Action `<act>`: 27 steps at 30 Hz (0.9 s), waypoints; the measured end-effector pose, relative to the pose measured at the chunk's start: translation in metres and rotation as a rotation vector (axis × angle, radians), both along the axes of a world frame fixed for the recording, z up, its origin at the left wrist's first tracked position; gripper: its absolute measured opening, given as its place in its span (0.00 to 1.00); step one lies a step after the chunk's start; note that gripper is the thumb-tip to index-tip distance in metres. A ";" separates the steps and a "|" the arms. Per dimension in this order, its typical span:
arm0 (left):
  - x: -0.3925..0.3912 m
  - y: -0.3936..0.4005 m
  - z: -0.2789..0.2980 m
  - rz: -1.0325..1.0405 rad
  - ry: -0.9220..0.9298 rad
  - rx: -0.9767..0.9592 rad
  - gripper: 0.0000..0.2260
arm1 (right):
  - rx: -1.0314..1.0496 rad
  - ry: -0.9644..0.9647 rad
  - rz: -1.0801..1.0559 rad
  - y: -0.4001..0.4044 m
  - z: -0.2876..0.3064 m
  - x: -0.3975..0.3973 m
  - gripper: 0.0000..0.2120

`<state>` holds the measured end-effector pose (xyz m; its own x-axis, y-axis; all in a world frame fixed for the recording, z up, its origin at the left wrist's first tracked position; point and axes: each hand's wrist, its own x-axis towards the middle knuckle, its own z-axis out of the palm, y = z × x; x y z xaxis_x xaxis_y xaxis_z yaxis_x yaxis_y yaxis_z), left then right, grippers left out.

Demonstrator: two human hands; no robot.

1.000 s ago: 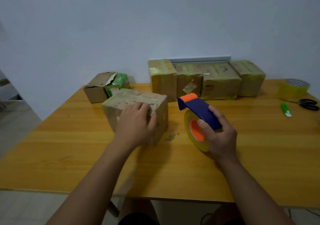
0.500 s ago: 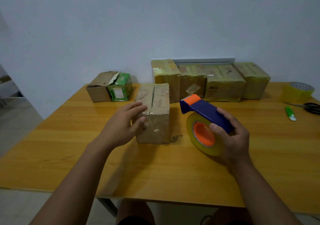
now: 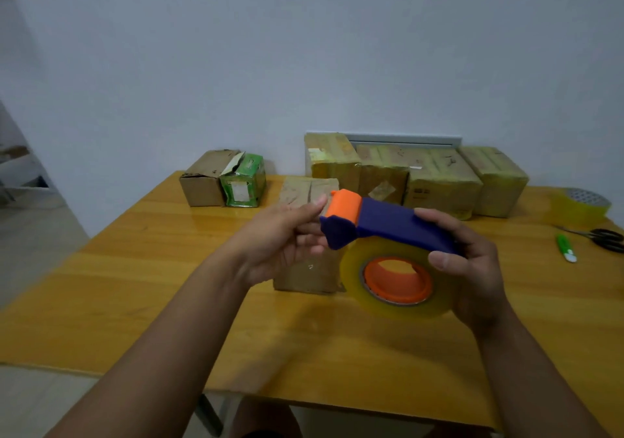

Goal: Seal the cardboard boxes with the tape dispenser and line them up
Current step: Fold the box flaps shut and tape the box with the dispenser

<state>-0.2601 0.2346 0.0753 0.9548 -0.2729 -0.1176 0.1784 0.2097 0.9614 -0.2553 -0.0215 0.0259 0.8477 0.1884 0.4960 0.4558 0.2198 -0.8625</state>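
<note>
Left hand [image 3: 283, 235] left box [image 3: 305, 268]; now at dispenser [image 3: 388, 231].

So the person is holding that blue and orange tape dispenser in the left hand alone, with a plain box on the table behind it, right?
Not alone. The head view shows the right hand gripping the tape dispenser, while the left hand only touches its orange end. The plain box does sit behind it.
</note>
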 end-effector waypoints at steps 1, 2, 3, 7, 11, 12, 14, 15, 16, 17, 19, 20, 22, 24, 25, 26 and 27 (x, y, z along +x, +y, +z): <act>-0.001 0.003 -0.001 -0.003 0.024 -0.059 0.16 | 0.009 0.005 0.006 0.001 0.000 0.000 0.23; -0.001 0.006 -0.004 0.000 0.041 -0.091 0.13 | 0.016 0.007 0.012 0.002 -0.001 0.000 0.23; -0.003 0.008 -0.004 -0.003 0.055 -0.107 0.09 | 0.020 0.007 0.016 0.004 -0.001 -0.001 0.23; -0.006 0.013 -0.001 0.010 0.111 -0.124 0.06 | 0.012 -0.002 0.044 0.009 0.001 -0.001 0.22; -0.002 0.021 0.001 0.045 0.070 0.041 0.08 | -0.092 -0.050 0.042 0.011 0.006 -0.001 0.22; -0.001 0.023 0.003 0.065 0.035 0.126 0.06 | -0.144 -0.072 0.043 0.011 0.009 -0.002 0.23; 0.000 0.028 0.012 0.121 -0.025 0.277 0.05 | -0.235 -0.114 0.069 0.010 0.013 -0.001 0.23; 0.000 0.031 0.017 0.148 -0.046 0.312 0.05 | -0.249 -0.119 0.082 0.009 0.015 0.000 0.23; 0.002 0.036 0.020 0.178 -0.061 0.321 0.04 | -0.246 -0.114 0.086 0.006 0.017 0.001 0.23; 0.004 0.041 0.024 0.214 -0.070 0.319 0.04 | -0.241 -0.105 0.080 0.001 0.019 0.002 0.23; 0.006 0.048 0.025 0.281 -0.073 0.349 0.04 | -0.276 -0.090 0.056 -0.010 0.022 0.004 0.23; 0.007 0.050 0.023 0.293 -0.069 0.377 0.05 | -0.314 -0.089 0.053 -0.016 0.024 0.006 0.23; 0.009 0.051 0.017 0.308 -0.061 0.420 0.05 | -0.390 -0.080 0.068 -0.020 0.025 0.010 0.23; 0.011 0.051 0.013 0.331 -0.062 0.437 0.05 | -0.449 -0.073 0.081 -0.021 0.026 0.014 0.24; 0.012 0.051 0.012 0.339 -0.061 0.444 0.06 | -0.465 -0.067 0.086 -0.020 0.026 0.016 0.24; 0.012 0.052 0.010 0.345 -0.060 0.454 0.06 | -0.472 -0.058 0.090 -0.019 0.026 0.017 0.25; 0.013 0.054 0.009 0.349 -0.057 0.462 0.06 | -0.478 -0.049 0.093 -0.018 0.026 0.018 0.25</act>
